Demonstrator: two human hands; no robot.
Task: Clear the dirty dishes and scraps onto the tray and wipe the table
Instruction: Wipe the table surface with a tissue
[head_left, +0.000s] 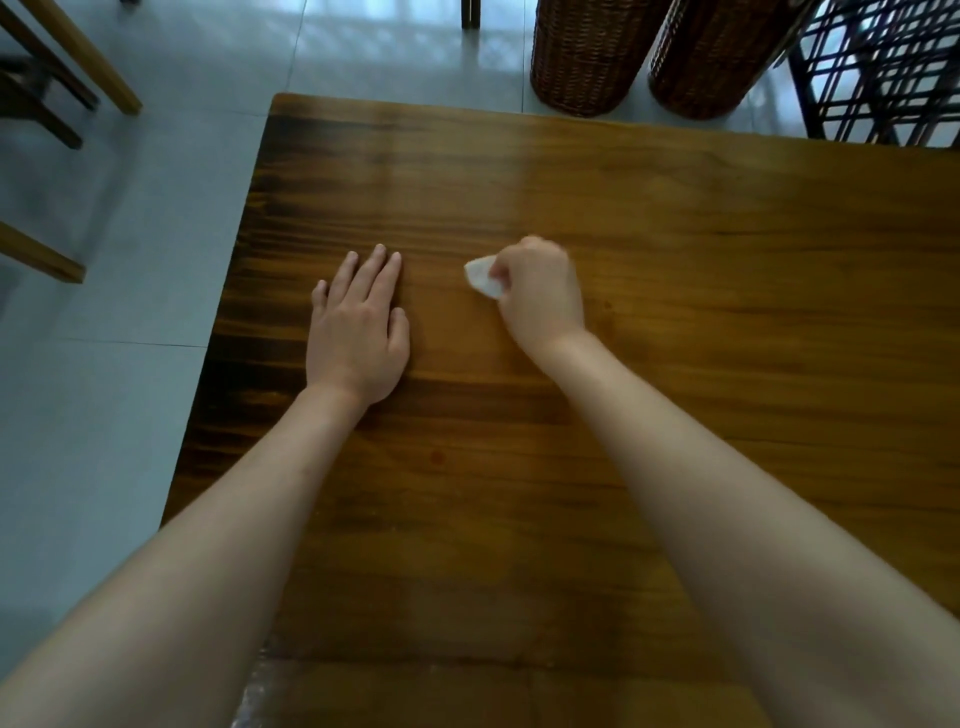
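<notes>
A small white wad of tissue (482, 277) sits on the wooden table (675, 260), near its middle, pinched in the curled fingers of the right hand (540, 296). Only a crumpled corner of the tissue shows, poking out on the thumb side; the rest is hidden inside the fist. The right hand is knuckles-up and slightly blurred, its wrist bent so the fist angles toward the tissue, with the bare forearm running back to the near right corner of the view.

Just to the left of the tissue, apart from it, the left hand (358, 327) lies palm-down on the table, fingers straight and close together, thumb tucked alongside, holding nothing. Its forearm stretches back toward the near left.

Beyond the far edge of the table stand two tall brown wicker baskets (587, 57), side by side on the pale tiled floor (130, 260). To the right of them is a black lattice metal rack (883, 73). Off the table's left side, wooden furniture legs (78, 57) stand on the floor.
</notes>
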